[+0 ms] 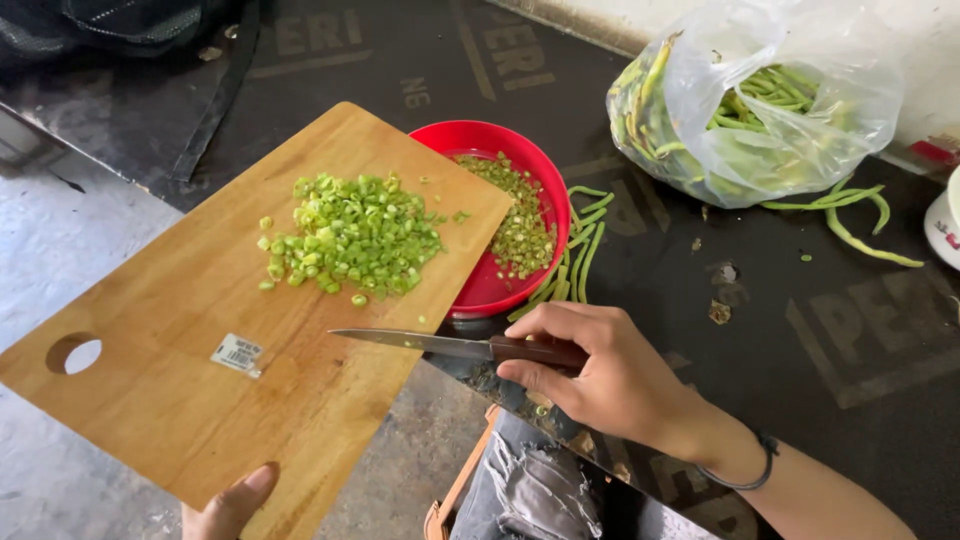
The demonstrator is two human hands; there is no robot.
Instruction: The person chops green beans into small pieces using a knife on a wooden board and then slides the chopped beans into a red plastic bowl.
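Observation:
My left hand [229, 507] grips the near edge of a wooden cutting board [190, 380], held tilted with its far corner over a red bowl [497, 290]. A pile of chopped green beans [350, 238] lies on the board's upper part. More chopped beans [520, 220] sit inside the bowl. My right hand [600, 370] holds a knife by its dark handle, the blade [410, 342] lying flat over the board's right edge and pointing left.
A few whole green beans [580, 250] lie beside the bowl on a dark printed mat [830, 340]. A clear plastic bag of green beans [750, 100] stands at the back right. Grey floor [60, 250] shows at left.

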